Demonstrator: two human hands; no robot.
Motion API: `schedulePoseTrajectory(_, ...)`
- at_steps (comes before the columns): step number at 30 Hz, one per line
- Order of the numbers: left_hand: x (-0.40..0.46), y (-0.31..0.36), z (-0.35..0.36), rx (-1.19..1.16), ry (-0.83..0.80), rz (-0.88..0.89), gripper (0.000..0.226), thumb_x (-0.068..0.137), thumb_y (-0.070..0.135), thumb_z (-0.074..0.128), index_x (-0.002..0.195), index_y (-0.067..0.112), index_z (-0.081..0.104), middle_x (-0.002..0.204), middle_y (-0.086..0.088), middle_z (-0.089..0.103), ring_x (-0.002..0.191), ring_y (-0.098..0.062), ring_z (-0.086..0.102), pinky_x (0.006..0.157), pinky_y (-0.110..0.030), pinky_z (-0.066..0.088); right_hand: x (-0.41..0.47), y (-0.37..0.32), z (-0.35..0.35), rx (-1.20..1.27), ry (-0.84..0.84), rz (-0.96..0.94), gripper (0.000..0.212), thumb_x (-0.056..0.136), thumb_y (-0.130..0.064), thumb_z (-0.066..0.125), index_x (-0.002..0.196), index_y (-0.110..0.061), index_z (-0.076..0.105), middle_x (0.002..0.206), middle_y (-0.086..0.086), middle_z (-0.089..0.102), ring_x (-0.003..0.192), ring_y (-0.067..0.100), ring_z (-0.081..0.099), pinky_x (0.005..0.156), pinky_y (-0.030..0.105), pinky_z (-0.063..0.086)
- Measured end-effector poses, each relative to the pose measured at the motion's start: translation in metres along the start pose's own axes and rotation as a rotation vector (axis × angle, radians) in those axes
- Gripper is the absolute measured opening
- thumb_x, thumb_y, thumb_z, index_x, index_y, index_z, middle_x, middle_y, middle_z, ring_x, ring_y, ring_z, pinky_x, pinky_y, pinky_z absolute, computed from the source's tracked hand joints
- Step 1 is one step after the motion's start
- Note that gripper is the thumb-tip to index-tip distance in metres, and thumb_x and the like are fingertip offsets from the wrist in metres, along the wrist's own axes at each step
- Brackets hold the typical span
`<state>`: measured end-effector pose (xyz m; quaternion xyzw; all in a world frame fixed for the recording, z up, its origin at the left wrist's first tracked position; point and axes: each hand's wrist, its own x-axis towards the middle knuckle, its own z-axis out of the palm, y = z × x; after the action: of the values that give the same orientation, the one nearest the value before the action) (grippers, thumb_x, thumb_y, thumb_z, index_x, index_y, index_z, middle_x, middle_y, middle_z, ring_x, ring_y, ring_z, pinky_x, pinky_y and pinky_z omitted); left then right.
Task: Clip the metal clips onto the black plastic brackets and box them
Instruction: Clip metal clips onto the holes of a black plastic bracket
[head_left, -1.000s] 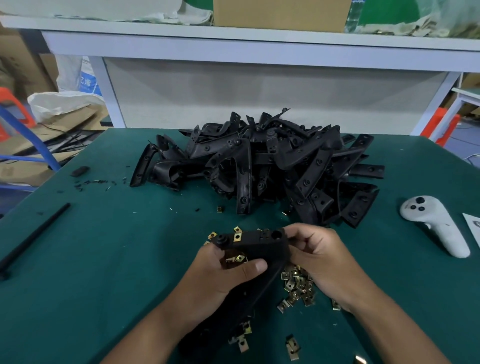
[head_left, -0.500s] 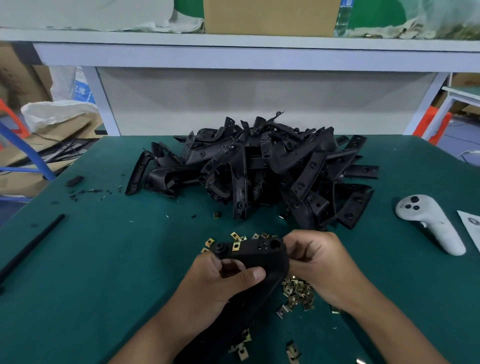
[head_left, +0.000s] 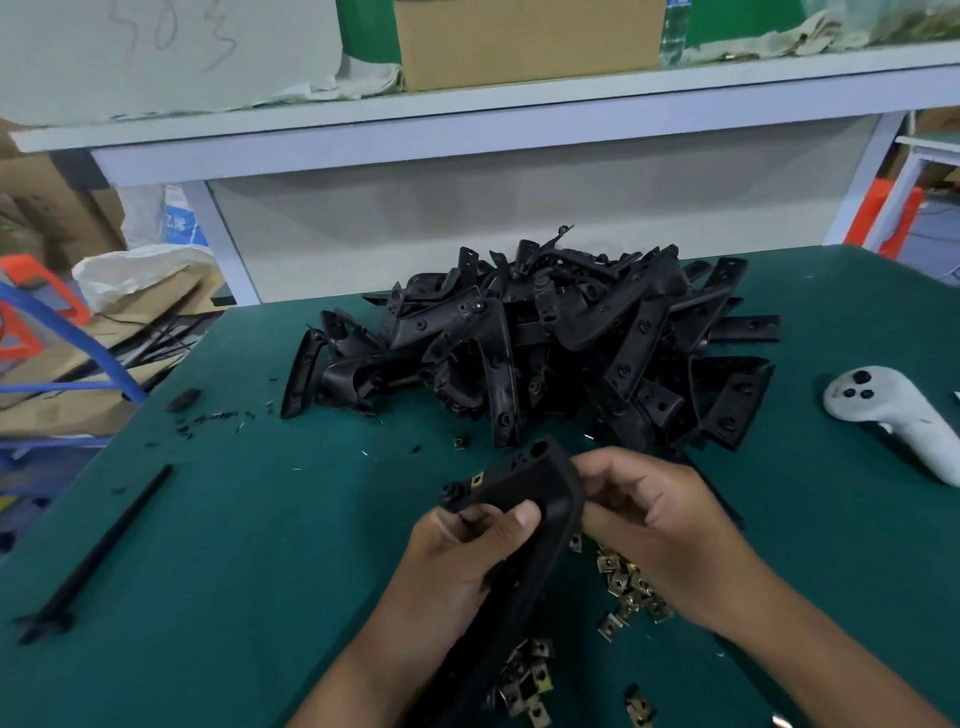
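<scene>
Both my hands hold one long black plastic bracket over the green table. My left hand grips its shaft, thumb across the front. My right hand curls round the bracket's right edge near the top. A brass metal clip sits on the bracket's upper end. Loose brass clips lie scattered under my right hand, with more of the loose clips near the bracket's lower end. A big pile of black brackets fills the table's middle behind my hands.
A white handheld controller lies at the right. A long black strip lies at the left, with black plastic crumbs behind it. A cardboard box stands on the shelf beyond the green table.
The bracket's top end has tilted up and to the right in my hands. The camera view has swung, so the pile sits further right and the table looks tilted.
</scene>
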<state>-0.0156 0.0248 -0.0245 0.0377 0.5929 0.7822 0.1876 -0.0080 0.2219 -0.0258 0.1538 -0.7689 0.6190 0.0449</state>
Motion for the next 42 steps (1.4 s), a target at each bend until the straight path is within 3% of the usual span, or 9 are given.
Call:
schedulePoseTrajectory(3,-0.002,0.005,-0.01,-0.005,0.075,0.014,0.029,0.079,0.029,0.076,0.08,0.002,0.07,0.061,-0.01,0.061,0.045,-0.016,0.057,0.043,-0.022,0.046,0.005,-0.001,-0.009,0.451,0.158,0.26,0.023,0.082,-0.022,0.068,0.101,-0.023,0.081,0.088,0.002,0.071,0.081,0.012,0.07,0.074,0.023,0.058)
schedulePoseTrajectory(7,-0.002,0.005,-0.013,0.173,0.059,-0.021,0.042,0.075,0.041,0.082,0.082,0.001,0.071,0.064,-0.011,0.062,0.049,-0.017,0.059,0.046,-0.023,0.047,0.011,-0.005,-0.026,0.61,0.293,0.259,0.023,0.081,-0.016,0.068,0.1,-0.019,0.081,0.088,0.001,0.071,0.08,0.01,0.068,0.068,0.023,0.058)
schedulePoseTrajectory(11,-0.002,-0.002,-0.004,0.239,-0.029,-0.008,0.042,0.086,0.035,0.079,0.12,0.013,0.07,0.079,-0.002,0.073,0.07,-0.013,0.07,0.06,-0.018,0.052,0.01,-0.008,-0.016,0.578,0.262,0.244,0.018,0.078,-0.016,0.07,0.09,-0.022,0.081,0.086,0.0,0.072,0.082,0.009,0.069,0.067,0.022,0.056)
schedulePoseTrajectory(16,-0.003,-0.002,-0.003,0.27,-0.034,-0.019,0.016,0.084,0.033,0.07,0.082,0.023,0.082,0.068,-0.001,0.074,0.056,-0.008,0.068,0.049,-0.015,0.048,0.007,-0.009,-0.02,0.585,0.193,0.245,0.016,0.077,-0.015,0.071,0.089,-0.019,0.082,0.086,0.002,0.073,0.088,0.012,0.071,0.07,0.022,0.056)
schedulePoseTrajectory(26,-0.002,-0.01,-0.004,0.342,0.006,0.017,0.02,0.079,0.046,0.07,0.085,0.03,0.08,0.075,-0.003,0.077,0.062,-0.01,0.071,0.053,-0.016,0.05,0.009,-0.011,-0.017,0.562,0.168,0.212,0.023,0.07,-0.008,0.077,0.09,-0.021,0.08,0.098,0.002,0.076,0.089,0.012,0.071,0.072,0.021,0.056)
schedulePoseTrajectory(32,-0.004,-0.01,-0.002,0.328,-0.101,0.061,0.015,0.09,0.038,0.07,0.102,0.035,0.079,0.088,0.005,0.079,0.079,-0.009,0.075,0.064,-0.014,0.053,0.009,-0.011,-0.019,0.594,0.179,0.192,0.026,0.075,-0.009,0.073,0.09,-0.029,0.079,0.109,0.004,0.077,0.095,0.011,0.07,0.075,0.021,0.056)
schedulePoseTrajectory(36,-0.005,-0.012,0.0,0.319,-0.165,0.131,0.028,0.091,0.048,0.068,0.113,0.033,0.076,0.095,-0.006,0.078,0.087,-0.024,0.075,0.074,-0.023,0.056,0.007,-0.015,-0.017,0.531,0.122,0.184,0.022,0.076,-0.015,0.074,0.093,-0.028,0.079,0.11,0.006,0.077,0.095,0.011,0.071,0.074,0.019,0.055)
schedulePoseTrajectory(38,-0.005,-0.013,0.002,0.318,-0.19,0.204,0.028,0.093,0.043,0.066,0.117,0.034,0.075,0.107,0.0,0.078,0.101,-0.017,0.073,0.081,-0.02,0.055,0.005,-0.016,-0.015,0.515,0.098,0.198,0.02,0.074,-0.018,0.077,0.091,-0.027,0.078,0.105,0.005,0.077,0.091,0.01,0.071,0.072,0.019,0.055)
schedulePoseTrajectory(42,-0.005,-0.015,0.004,0.363,-0.2,0.27,0.023,0.093,0.041,0.067,0.114,0.035,0.076,0.109,0.01,0.077,0.103,-0.005,0.071,0.081,-0.012,0.052,0.003,-0.018,-0.015,0.54,0.046,0.21,0.015,0.074,-0.014,0.081,0.085,-0.023,0.078,0.097,0.005,0.076,0.088,0.012,0.073,0.076,0.02,0.056)
